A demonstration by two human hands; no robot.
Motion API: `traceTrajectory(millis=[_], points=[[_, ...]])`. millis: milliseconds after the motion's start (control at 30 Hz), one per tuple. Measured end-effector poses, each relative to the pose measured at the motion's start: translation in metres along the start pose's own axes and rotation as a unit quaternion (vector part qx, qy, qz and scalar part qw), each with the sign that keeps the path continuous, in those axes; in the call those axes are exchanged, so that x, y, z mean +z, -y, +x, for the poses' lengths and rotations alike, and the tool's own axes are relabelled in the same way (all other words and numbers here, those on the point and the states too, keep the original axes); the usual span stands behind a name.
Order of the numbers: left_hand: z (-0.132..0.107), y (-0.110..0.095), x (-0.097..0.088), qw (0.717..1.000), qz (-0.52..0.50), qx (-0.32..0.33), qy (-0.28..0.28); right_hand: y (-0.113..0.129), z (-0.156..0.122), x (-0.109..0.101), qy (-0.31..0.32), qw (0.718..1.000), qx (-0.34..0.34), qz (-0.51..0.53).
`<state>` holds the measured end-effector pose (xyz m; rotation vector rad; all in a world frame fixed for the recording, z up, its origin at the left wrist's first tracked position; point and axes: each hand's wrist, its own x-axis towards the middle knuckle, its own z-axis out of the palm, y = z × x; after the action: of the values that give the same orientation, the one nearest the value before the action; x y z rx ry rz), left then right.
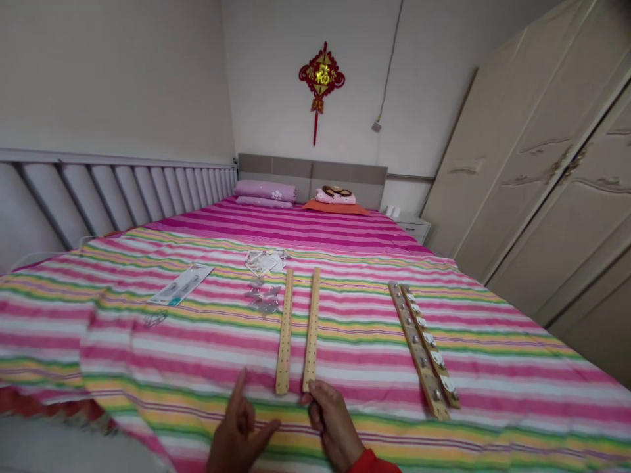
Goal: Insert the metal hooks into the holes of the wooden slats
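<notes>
My right hand (329,412), in a red sleeve, pinches the near end of a narrow wooden strip (312,328) dotted with small holes. A second, similar wooden strip (284,335) lies just left of it on the striped sheet. My left hand (240,424) hovers below that one, index finger and thumb spread, with nothing in it. Beyond the strips' left side are a clear plastic packet (266,261) and several shiny metallic pieces (263,295). Farther right lie two wooden bars, one with metal knobs (417,345) and one with white round fittings (434,351).
A white-backed package (182,284) and a small clump of thin rings or wire (155,319) lie on the left of the bed. Pillows (266,192) rest by the headboard (345,174). A metal railing (148,184) runs along the left, a wardrobe (537,171) along the right.
</notes>
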<state>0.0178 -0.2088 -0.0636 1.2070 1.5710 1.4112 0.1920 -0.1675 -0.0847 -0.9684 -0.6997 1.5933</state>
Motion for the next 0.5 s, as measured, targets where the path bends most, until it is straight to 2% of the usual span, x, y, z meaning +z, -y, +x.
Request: traceTrajectory(millis=[100,200,300,500], points=[[0.017,-0.028,-0.035,0.995,0.063,0.037,-0.07,-0.005,-0.01,-0.007,-0.004,1.0,-0.007,-0.001],[0.025,-0.041,-0.057,0.991,0.071,0.02,-0.11,-0.009,-0.016,-0.013,-0.008,1.0,0.001,-0.006],[0.026,-0.036,-0.066,0.988,0.087,0.029,-0.128,-0.009,-0.018,-0.017,-0.004,1.0,0.005,-0.018],[0.035,-0.018,-0.067,0.968,0.187,0.12,-0.113,-0.002,-0.022,-0.02,0.001,0.999,0.012,-0.046]])
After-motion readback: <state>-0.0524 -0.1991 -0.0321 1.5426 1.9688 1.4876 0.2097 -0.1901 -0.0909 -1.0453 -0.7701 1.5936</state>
